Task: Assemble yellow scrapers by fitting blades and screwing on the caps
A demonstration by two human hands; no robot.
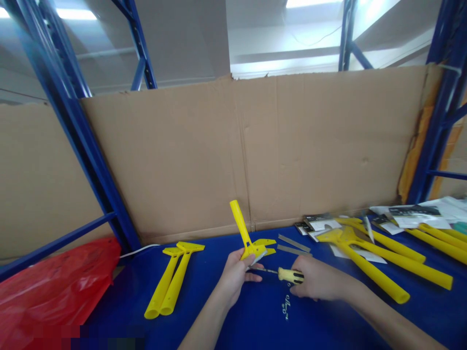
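Note:
My left hand (235, 274) is closed around the head of a yellow scraper (240, 223), whose hollow handle tilts up and away. A pale strip shows along the scraper's near edge. My right hand (317, 279) grips a screwdriver (290, 275) with a cream and black handle. Its shaft points left, and the tip reaches the underside of the scraper head by my left fingers; the exact contact is hidden. Below the screwdriver lie several small screws and nuts (285, 306). Two thin metal blades (295, 243) rest just beyond my right hand.
Two yellow scraper handles (175, 279) lie to the left on the blue table (204, 311). More yellow scrapers (375, 272) and printed packets (416, 216) are piled at right. Red plastic (58, 287) covers the left corner. Cardboard (189, 155) and blue rack posts (91, 160) stand behind.

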